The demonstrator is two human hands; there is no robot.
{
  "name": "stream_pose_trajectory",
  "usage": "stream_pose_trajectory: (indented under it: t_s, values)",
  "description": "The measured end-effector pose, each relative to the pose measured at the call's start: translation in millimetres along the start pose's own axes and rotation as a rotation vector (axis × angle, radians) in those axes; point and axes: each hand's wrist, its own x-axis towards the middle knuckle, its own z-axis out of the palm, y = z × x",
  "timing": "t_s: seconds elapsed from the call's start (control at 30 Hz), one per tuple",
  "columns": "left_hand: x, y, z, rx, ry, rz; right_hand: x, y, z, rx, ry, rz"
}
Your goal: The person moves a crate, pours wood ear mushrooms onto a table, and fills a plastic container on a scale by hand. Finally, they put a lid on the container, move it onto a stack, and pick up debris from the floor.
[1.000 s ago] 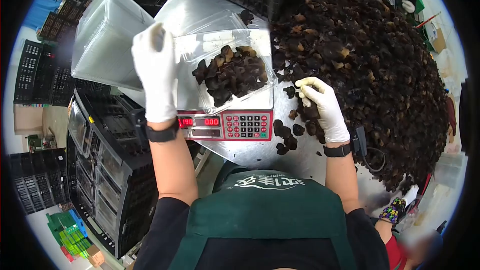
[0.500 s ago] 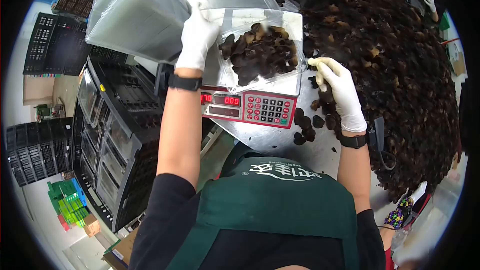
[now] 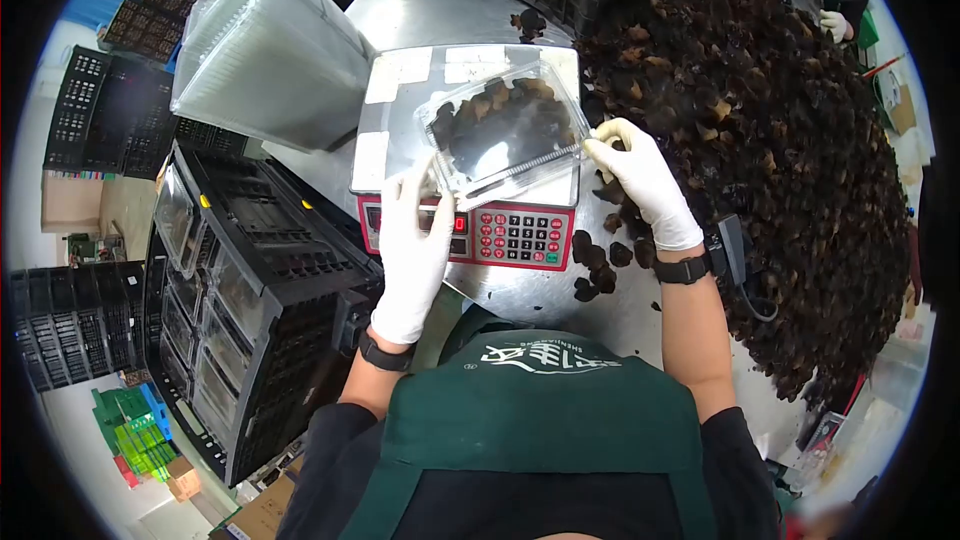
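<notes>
A clear plastic box (image 3: 510, 130) with its lid down over dark brown, ear-like fungus pieces lies tilted above the plate of a red and white scale (image 3: 400, 70). In a white glove, my left hand (image 3: 415, 240) grips the box at its near left corner, partly covering the scale's display. My right hand (image 3: 635, 175), also gloved, pinches the right edge of the box between thumb and fingers. A few loose fungus pieces (image 3: 597, 265) lie on the metal table right of the scale's keypad.
Nested clear boxes (image 3: 270, 50) stand left of the scale. A large fungus heap (image 3: 800, 160) covers the right side. Black crates (image 3: 270, 280) holding filled boxes stand at the left. A co-worker's gloved hand (image 3: 833, 25) is at the top right.
The lid has come down over the fungus and the box has turned. My left hand has moved from the far left edge to the near left corner; my right hand has shifted slightly left.
</notes>
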Motion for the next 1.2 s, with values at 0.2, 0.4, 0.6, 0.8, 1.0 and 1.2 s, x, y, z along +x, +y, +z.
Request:
stream_pose_trajectory:
  t_s: [0.2, 0.4, 0.6, 0.8, 1.0, 1.2]
  values:
    - [17, -15, -2, -0.663, -0.322, -0.46, 0, 0, -3, 0.136, -0.239, 0.098]
    - [11, -31, 12, -0.884, -0.24, -0.382, -13, 1, 7, 0.214, -0.14, 0.048]
    - [-30, 39, -58, -0.99, -0.161, -0.376, -66, -38, 18, 0.421, -0.242, -0.07]
    - [-67, 61, -214, -0.914, 0.247, -0.185, -63, -58, 23, 0.355, -0.437, -0.248]
    - [-91, -49, -347, -0.626, 0.879, -0.218, -65, -36, 21, 0.498, -0.36, -0.103]
    - [-90, -129, -349, -1.14, 0.408, -0.786, -78, -21, -3, 0.44, -0.211, -0.07]
